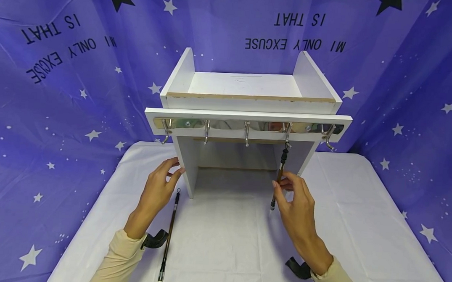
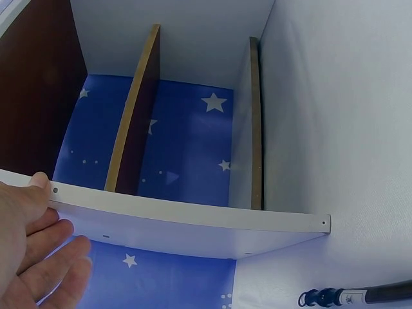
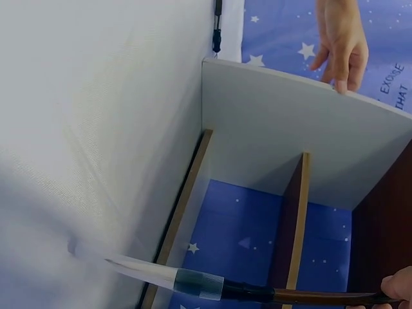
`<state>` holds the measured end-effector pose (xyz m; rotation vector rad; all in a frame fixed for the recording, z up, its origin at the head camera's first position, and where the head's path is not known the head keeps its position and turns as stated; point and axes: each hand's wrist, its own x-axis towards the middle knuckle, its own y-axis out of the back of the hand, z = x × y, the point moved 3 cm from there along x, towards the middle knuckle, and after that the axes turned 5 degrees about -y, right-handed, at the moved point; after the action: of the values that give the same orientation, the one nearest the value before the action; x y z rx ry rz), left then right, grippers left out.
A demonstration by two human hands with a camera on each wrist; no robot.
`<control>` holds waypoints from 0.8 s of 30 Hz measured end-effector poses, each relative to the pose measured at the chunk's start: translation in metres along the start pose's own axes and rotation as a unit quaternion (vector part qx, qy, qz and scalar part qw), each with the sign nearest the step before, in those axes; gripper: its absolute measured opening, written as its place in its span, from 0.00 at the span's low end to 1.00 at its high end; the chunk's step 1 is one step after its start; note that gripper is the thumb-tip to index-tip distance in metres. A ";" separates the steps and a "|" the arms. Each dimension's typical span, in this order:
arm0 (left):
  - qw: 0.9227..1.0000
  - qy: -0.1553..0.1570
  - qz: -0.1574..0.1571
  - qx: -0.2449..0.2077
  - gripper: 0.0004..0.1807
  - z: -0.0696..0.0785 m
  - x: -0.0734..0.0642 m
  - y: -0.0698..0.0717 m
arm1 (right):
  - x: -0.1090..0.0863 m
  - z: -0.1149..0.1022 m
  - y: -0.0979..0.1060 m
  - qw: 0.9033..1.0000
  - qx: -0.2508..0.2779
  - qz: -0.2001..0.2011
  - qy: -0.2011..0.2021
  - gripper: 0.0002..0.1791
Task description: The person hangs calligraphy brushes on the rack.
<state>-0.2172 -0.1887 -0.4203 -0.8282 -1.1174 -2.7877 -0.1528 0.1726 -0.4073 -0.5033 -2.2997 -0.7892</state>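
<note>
A brown-handled calligraphy brush point(image 1: 280, 168) with a black top points downward below the fourth hook point(image 1: 288, 135) of the hook rail. My right hand point(image 1: 298, 203) pinches its handle between thumb and fingers. Its top meets the hook; whether the loop is over it is too small to tell. The right wrist view shows the brush's pale bristles point(image 3: 138, 270). My left hand point(image 1: 157, 192) touches the front edge of the white shelf's left side panel point(image 1: 184, 173), its thumb on the edge and its fingers loosely bent outside. A second brush point(image 1: 171, 227) lies on the table left of the shelf.
The white shelf unit point(image 1: 250, 104) stands on a white-covered table point(image 1: 221, 246), with the hook rail point(image 1: 227, 116) across its front. Several metal hooks jut toward me. Purple star-printed cloth point(image 1: 79, 122) hangs behind and on both sides.
</note>
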 end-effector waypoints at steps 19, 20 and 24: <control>1.000 -0.004 0.002 0.000 0.20 0.000 0.000 0.000 | 0.002 0.005 -0.007 1.000 -0.001 0.004 -0.011 0.19; 1.000 -0.004 0.003 0.000 0.20 0.000 0.000 0.000 | 0.002 0.005 -0.007 1.000 0.000 0.005 -0.012 0.19; 1.000 -0.004 0.004 0.000 0.20 0.000 0.000 0.000 | 0.001 0.004 -0.007 1.000 -0.002 0.006 -0.011 0.19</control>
<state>-0.2170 -0.1886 -0.4206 -0.8414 -1.1125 -2.7804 -0.1584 0.1704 -0.4119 -0.5309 -2.3131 -0.7867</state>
